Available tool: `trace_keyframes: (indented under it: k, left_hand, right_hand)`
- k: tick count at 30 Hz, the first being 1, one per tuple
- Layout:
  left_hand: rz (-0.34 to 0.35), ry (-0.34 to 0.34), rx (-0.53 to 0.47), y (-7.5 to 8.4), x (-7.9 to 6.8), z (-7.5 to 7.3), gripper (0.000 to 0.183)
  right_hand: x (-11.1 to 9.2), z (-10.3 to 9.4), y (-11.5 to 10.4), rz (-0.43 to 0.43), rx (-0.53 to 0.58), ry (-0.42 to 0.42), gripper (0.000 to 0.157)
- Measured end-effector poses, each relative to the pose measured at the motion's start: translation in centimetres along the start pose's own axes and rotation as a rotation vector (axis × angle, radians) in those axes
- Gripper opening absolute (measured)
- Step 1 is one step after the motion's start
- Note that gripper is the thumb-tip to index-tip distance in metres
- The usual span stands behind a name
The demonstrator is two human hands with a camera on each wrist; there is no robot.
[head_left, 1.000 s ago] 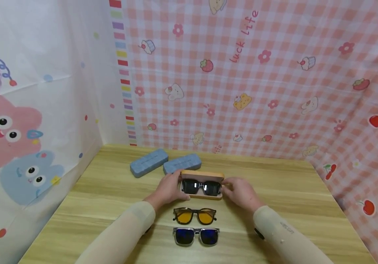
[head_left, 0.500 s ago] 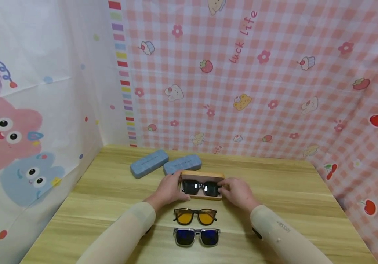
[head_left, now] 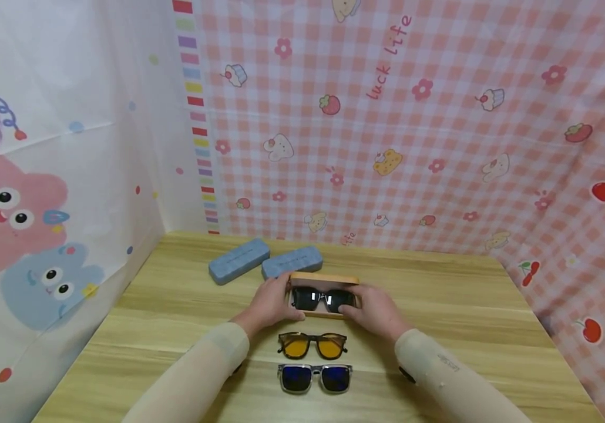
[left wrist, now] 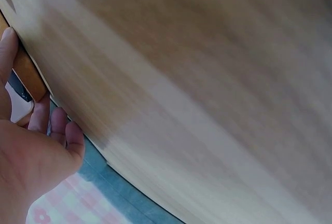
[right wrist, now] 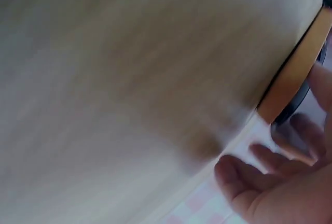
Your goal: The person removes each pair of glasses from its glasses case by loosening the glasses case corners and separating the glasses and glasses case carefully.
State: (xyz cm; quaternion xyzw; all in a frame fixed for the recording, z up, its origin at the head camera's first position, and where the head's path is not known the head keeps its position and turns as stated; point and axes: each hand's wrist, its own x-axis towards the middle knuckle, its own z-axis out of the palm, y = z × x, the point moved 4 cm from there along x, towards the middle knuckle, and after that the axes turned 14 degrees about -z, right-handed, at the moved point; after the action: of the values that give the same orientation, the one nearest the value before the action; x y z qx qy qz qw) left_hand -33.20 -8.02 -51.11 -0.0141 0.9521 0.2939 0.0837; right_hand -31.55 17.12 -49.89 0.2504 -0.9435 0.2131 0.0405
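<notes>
An orange-brown glasses case [head_left: 329, 277] stands open at the middle of the table, lid tilted up at the back. Black sunglasses [head_left: 306, 299] lie in it, lenses facing up. My left hand [head_left: 268, 302] grips the case's left end, thumb at the front and fingers behind; the left wrist view shows the fingers round that end of the case [left wrist: 29, 76]. At the right end, my right hand [head_left: 379, 308] holds the sunglasses, its thumb over the right lens. In the right wrist view its thumb and index finger reach over the case wall [right wrist: 290, 89], the other fingers loosely bent.
Nearer me lie amber-lensed glasses [head_left: 296, 346], and below them clear-framed sunglasses with dark blue lenses [head_left: 296, 380]. Two blue glasses cases [head_left: 239, 261] lie shut behind the open case, to the left. A pink checked cloth [head_left: 355, 135] hangs behind the wooden table [head_left: 466, 311].
My right hand has moved left and inward over the case's right end, its thumb now on the right lens. The left hand and the case have stayed put.
</notes>
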Motion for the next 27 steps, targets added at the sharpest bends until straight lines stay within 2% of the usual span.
trace_keyframes:
  k: [5,10,18,20,22,25,27]
  left_hand:
    - [0.0,0.005,-0.005,-0.1,0.0,0.1,0.112]
    - [0.012,0.006,-0.014,-0.2,0.1,0.1,0.112]
    - [0.025,0.015,-0.01,-0.2,-0.1,0.2,0.109]
    - [0.026,0.004,-0.009,-0.2,-0.1,0.3,0.11]
    - [0.022,-0.005,-0.006,-0.2,0.0,0.3,0.111]
    - [0.02,-0.004,0.0,-0.2,0.1,0.3,0.112]
    - [0.024,0.005,0.005,-0.3,0.2,0.3,0.112]
  right_hand:
    - [0.0,0.4,-1.9,0.06,-0.021,-0.018,0.058]
    - [-0.1,0.6,-3.0,0.116,-0.021,0.013,0.058]
    - [0.2,1.4,-3.3,0.222,0.129,0.077,0.059]
    - [0.0,1.1,-3.8,0.183,0.075,0.071,0.054]
    - [-0.3,0.4,-4.5,0.103,-0.068,0.067,0.046]
    - [-0.5,-0.6,-5.9,-0.054,-0.325,0.106,0.03]
    - [-0.4,-0.8,-6.8,-0.15,-0.417,0.122,0.025]
